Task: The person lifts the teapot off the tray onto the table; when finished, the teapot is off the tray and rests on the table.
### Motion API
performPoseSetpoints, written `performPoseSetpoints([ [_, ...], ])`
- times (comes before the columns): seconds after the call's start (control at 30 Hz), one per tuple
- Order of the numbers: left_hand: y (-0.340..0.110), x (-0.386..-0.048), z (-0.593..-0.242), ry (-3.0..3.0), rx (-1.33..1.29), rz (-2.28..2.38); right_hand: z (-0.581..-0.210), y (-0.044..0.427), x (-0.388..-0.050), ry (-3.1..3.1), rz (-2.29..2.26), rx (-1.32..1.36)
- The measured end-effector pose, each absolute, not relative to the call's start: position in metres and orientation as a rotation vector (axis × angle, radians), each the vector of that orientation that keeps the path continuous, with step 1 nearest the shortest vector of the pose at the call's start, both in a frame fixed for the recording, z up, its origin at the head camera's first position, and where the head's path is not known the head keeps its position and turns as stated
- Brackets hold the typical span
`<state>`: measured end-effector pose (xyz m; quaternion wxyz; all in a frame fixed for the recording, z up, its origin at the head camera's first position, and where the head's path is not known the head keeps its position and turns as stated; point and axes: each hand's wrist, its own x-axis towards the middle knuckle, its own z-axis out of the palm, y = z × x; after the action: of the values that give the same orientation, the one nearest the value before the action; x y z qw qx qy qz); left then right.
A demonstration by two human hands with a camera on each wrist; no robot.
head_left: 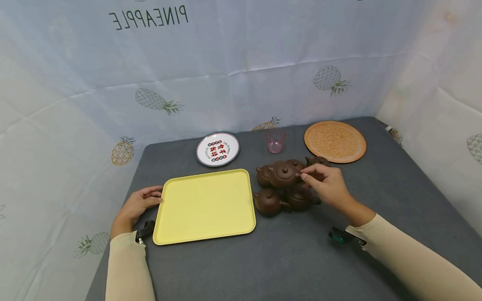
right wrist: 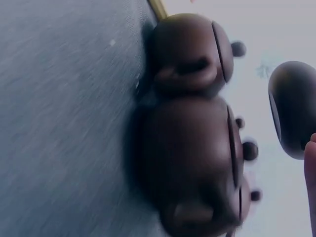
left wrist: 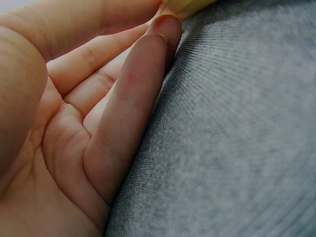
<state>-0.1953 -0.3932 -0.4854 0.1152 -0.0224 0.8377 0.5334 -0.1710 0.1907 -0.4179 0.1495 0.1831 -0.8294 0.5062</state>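
My right hand (head_left: pixel 326 188) pinches a small dark brown teapot (head_left: pixel 285 174) by its side, holding it above several similar teapots (head_left: pixel 268 202) clustered right of the tray. In the right wrist view, this raised teapot (right wrist: pixel 294 111) stands apart from the lidded teapots (right wrist: pixel 190 143) on the table, and only a bit of my fingers (right wrist: pixel 310 168) shows. At the left edge of a yellow rectangular tray (head_left: pixel 205 207), my left hand (head_left: pixel 138 205) rests with fairly straight fingers touching the rim. The left wrist view shows those fingertips against the tray's edge (left wrist: pixel 192 7).
Behind the tray lies a white plate (head_left: pixel 218 149) with red and green markings. A pink clear cup (head_left: pixel 275 141) and a round orange-brown mat (head_left: pixel 335 141) are at the back. The grey table (head_left: pixel 271 263) meets a pineapple-print cloth (head_left: pixel 233 100) behind.
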Motion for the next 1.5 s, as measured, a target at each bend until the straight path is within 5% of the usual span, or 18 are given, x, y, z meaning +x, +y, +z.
performPoseSetpoints([
  [0.73, -0.393, -0.193, -0.481, 2.451, -0.079, 1.577, -0.45, 0.271, -0.145, -2.377, 1.372, 0.309],
  [1.5, -0.39, -0.194, -0.482, 2.46, -0.09, 1.548, -0.488, 0.304, -0.138, -2.514, 1.492, 0.238],
])
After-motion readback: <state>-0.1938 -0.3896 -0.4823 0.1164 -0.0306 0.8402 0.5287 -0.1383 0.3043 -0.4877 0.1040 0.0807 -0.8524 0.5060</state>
